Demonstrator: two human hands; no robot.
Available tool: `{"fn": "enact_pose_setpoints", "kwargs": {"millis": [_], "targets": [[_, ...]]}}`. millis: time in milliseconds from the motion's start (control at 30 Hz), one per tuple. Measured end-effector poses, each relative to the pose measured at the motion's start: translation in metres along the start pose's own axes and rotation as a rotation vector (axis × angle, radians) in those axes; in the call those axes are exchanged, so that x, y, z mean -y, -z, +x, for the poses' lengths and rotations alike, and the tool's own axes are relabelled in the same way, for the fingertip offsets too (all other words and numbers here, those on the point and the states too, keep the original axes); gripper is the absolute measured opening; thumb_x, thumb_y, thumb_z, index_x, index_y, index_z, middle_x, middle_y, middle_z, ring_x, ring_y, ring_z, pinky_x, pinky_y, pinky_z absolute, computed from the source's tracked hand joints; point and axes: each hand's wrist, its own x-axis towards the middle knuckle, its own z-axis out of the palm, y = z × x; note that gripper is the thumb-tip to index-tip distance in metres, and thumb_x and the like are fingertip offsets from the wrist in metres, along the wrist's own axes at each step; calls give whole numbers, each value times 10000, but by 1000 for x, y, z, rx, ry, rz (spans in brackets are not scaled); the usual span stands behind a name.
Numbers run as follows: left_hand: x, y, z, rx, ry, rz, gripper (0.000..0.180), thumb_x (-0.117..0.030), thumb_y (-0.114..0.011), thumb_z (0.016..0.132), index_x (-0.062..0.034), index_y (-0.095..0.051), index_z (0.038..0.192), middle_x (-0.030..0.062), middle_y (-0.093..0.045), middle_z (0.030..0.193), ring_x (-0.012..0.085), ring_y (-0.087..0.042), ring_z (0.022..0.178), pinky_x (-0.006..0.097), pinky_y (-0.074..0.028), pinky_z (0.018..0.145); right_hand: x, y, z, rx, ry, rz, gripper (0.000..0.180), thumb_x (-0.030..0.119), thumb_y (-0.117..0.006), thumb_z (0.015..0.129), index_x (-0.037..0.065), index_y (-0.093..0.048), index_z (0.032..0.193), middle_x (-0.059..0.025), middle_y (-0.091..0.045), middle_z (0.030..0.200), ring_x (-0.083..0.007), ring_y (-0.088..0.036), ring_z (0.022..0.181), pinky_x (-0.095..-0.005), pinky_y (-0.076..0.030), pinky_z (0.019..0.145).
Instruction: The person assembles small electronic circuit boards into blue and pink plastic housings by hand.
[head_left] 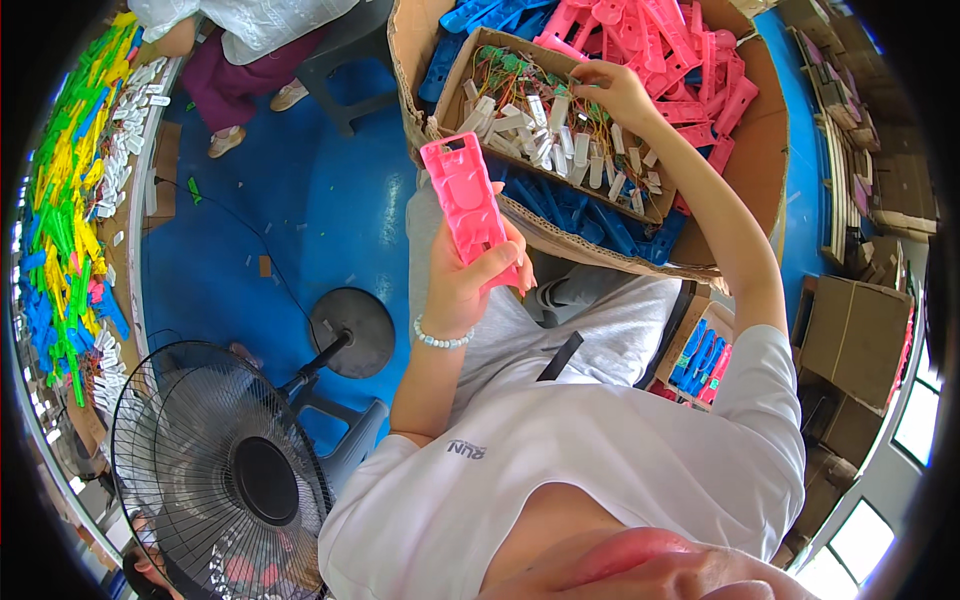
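In my left hand [468, 262], fingers wrapped round its lower end, is a long pink plastic shell [466, 190] with moulded hollows and a slot at the top. It stands tilted in front of the near left side of a large cardboard box [772, 190]. My right hand [618, 98] reaches over a smaller cardboard tray [505, 42] set inside that box. Its fingertips are pinched together at the tray's far edge; what is in them is too small to make out. White plastic pieces with thin wires [560, 140] and small green circuit boards [510, 65] fill the tray.
Pink shells [655, 40] heap behind the tray, blue shells [580, 212] beneath it. A black standing fan [225, 470] is at lower left. Further left, a table holds green and yellow parts [75, 200]. Another person [235, 75] sits at far left. Cardboard cartons [855, 335] stack at right.
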Motion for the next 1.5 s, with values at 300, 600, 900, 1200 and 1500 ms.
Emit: {"fn": "enact_pose_setpoints", "kwargs": {"millis": [300,600,900,1200,1500], "targets": [[2,-33,20,-6,-144,269,501,47,-634,869,10,-412,1316,122,-626,856,205,-650,648,341,-556,576,88,50,-29,-186,45,626,327,-72,-555,903,-56,-577,1229,-130,-635,1183,-230,-629,1104,-353,-493,1010],[-8,-85,109,38,-582,409,392,-23,-711,866,-10,-468,1173,78,-672,927,119,-655,714,243,-549,625,168,58,-87,-34,140,1230,285,-5,-430,982,-101,-555,1219,-189,-616,1197,-312,-634,1099,-470,-526,1000],[4,-105,96,243,-670,544,401,50,-696,844,27,-471,1175,154,-707,996,157,-676,830,259,-559,713,189,40,-134,-374,274,904,159,1,-575,959,-62,-672,1067,-100,-670,1042,-134,-607,891,-255,-495,785],[5,-115,70,298,-618,534,431,32,-730,823,0,-472,1167,130,-711,997,140,-671,874,271,-542,768,203,43,-164,-470,269,774,135,-6,-634,921,-38,-692,1038,-62,-684,944,-106,-621,806,-223,-503,742],[20,-127,66,131,-832,622,421,83,-742,785,-13,-487,1105,79,-689,923,133,-669,822,268,-554,728,211,43,-186,-635,121,599,141,8,-677,892,-30,-699,1026,-47,-715,894,-90,-646,794,-223,-525,756]]}}
